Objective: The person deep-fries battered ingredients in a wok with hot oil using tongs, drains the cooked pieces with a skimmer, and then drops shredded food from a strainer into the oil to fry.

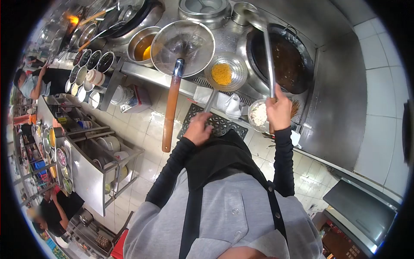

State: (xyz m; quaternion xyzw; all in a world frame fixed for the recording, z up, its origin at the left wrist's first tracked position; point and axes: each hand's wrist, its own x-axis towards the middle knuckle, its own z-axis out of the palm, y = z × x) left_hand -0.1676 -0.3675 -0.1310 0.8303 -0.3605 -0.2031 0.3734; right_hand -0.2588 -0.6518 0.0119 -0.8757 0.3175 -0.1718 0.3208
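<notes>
My left hand (199, 128) is closed around the handle of a perforated skimmer (240, 73), whose bowl holds a small heap of yellow-orange bits (221, 74). My right hand (279, 107) grips the lower part of a long-handled ladle (268, 56). The ladle reaches up past the left side of a wok (305, 49) containing brown liquid, and its blurred head is by a small metal pot (241, 12). Just left of my right hand is a bowl of white pieces (258, 113). Left of the skimmer lies a large mesh strainer (183, 43) with a wooden handle (171, 112).
A metal pot (134, 51) with orange liquid sits beside the strainer. Several seasoning containers (90, 69) line the left. White cloths (230, 103) hang at the stove's front edge. Two other people are at the left. A flame (72, 20) burns at the far upper left.
</notes>
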